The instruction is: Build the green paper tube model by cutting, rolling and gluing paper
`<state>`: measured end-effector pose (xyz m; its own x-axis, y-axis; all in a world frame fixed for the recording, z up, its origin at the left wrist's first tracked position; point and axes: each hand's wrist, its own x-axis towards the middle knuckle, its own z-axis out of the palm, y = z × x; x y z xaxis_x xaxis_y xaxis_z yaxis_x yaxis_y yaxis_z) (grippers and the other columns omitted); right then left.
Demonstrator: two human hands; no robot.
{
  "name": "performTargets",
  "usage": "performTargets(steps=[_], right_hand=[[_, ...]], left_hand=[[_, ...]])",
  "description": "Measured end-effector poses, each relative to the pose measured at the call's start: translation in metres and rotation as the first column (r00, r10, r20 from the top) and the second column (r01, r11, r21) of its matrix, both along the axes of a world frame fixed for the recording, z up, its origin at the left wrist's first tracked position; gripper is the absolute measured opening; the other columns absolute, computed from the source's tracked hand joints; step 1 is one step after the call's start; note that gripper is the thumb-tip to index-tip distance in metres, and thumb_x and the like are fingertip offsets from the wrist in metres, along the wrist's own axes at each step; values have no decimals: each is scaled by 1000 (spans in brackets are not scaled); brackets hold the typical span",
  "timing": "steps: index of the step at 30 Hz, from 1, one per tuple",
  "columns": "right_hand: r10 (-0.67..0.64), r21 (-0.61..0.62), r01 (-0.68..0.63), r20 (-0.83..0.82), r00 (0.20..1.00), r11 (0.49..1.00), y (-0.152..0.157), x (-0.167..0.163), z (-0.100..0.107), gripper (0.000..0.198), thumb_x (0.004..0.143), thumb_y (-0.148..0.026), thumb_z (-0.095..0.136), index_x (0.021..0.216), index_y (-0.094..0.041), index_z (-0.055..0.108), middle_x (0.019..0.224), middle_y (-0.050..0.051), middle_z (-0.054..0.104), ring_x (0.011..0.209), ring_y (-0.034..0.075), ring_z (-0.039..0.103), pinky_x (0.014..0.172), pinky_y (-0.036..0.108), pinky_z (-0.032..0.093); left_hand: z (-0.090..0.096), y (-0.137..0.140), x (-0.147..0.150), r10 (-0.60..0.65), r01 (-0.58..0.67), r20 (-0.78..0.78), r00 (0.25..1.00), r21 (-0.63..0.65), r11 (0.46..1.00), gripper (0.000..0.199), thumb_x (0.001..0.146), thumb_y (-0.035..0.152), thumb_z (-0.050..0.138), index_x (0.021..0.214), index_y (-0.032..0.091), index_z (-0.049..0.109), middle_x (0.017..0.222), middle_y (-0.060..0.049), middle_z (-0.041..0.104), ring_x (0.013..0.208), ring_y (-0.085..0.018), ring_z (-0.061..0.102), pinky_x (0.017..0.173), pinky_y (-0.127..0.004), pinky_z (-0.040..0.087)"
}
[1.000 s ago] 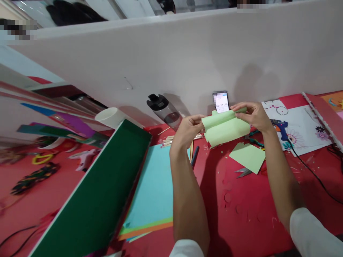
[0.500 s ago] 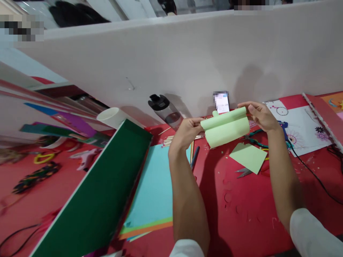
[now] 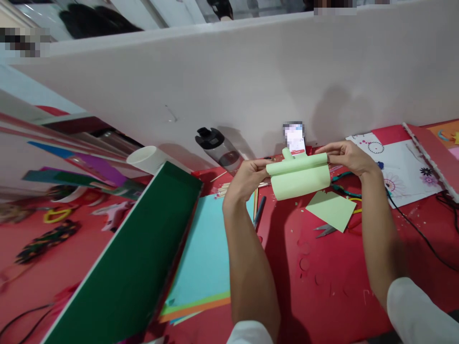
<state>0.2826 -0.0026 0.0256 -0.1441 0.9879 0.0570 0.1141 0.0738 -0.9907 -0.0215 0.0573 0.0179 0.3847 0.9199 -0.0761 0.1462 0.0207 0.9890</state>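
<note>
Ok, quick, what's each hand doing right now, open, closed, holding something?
Left hand: closed, pinching the left end of the curled light-green paper.
Right hand: closed, pinching its right end.

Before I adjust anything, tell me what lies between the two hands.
The head view shows rolled, pale-green paper between the left hand and right hand.

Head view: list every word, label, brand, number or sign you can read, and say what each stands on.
None can be read.
Phone: its lit screen is part pixelated, the rest too small and blurred to read.
Bottle: no legible label.
Patterned white sheet: flowers and a ring, no legible words.
Curled pale green paper: no writing visible.
</note>
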Motion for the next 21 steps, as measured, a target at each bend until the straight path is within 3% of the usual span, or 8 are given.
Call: performTargets(steps=[8,16,21], right_hand=[[9,-92,0,98,995,996,3,-3,0,23,73,-41,89,88,-24,86,81,2,81,75,20,74,73,34,62],[17,-27,-14,111,994,1000,4,-1,-4,26,74,-42,89,95,-26,86,95,3,83,89,23,76,79,35,61],[14,-19,-12,135,991,1000,6,-2,-4,28,74,-46,88,93,-26,86,95,3,83,87,23,74,80,37,60]], left_hand=[[4,-2,1,-3,3,-23,1000,-23,1000,38,62,37,89,93,15,86,84,-6,81,74,-20,73,68,-28,59],[4,-3,2,0,-2,-68,998,-32,999,36,63,41,89,89,16,85,86,-6,81,78,-19,73,72,-28,59],[2,0,2,-2,2,-65,998,5,1000,34,62,38,87,88,16,85,83,-6,81,75,-20,73,69,-27,58]])
